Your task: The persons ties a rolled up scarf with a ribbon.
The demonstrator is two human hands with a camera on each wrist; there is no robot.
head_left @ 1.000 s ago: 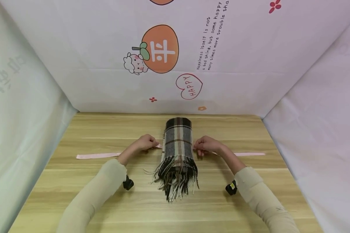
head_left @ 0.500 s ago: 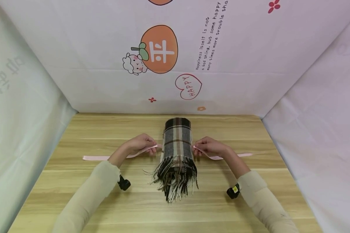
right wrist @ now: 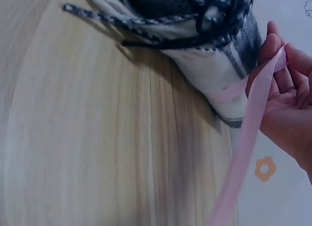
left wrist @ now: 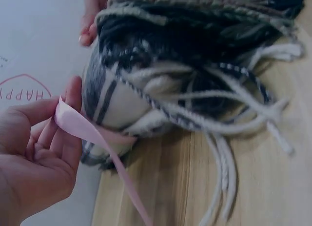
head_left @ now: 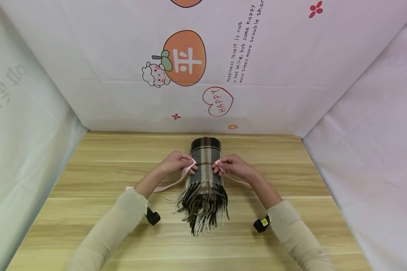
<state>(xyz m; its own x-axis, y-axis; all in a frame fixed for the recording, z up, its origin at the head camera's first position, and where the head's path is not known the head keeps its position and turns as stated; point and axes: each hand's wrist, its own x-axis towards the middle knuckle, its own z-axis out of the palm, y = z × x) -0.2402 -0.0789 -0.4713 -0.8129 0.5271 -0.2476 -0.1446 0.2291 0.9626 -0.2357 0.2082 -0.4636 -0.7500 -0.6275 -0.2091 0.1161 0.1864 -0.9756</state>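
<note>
A rolled plaid scarf point(head_left: 206, 169) in grey, black, white and brown lies lengthwise on the table, its fringe point(head_left: 203, 214) toward the person. A pink ribbon point(left wrist: 122, 172) passes beneath the roll and comes up on both sides. At the roll's left edge, the left hand point(head_left: 179, 162) pinches one stretch of ribbon between thumb and fingers, and its tail hangs down to the wood. Opposite it, the right hand point(head_left: 234, 165) pinches the other stretch at the right edge. In the right wrist view the ribbon point(right wrist: 251, 123) drapes down from that hand's fingertips.
The wooden table point(head_left: 203, 250) runs back to a white printed wall sheet point(head_left: 122, 101). White sheets also stand at left and right. A black wrist camera point(head_left: 152, 217) sits under the left sleeve, another black camera point(head_left: 261, 224) under the right.
Both hands have risen from the scarf's sides to its upper edges, bringing the ribbon up with them. The ribbon's tails have been drawn inward along the table.
</note>
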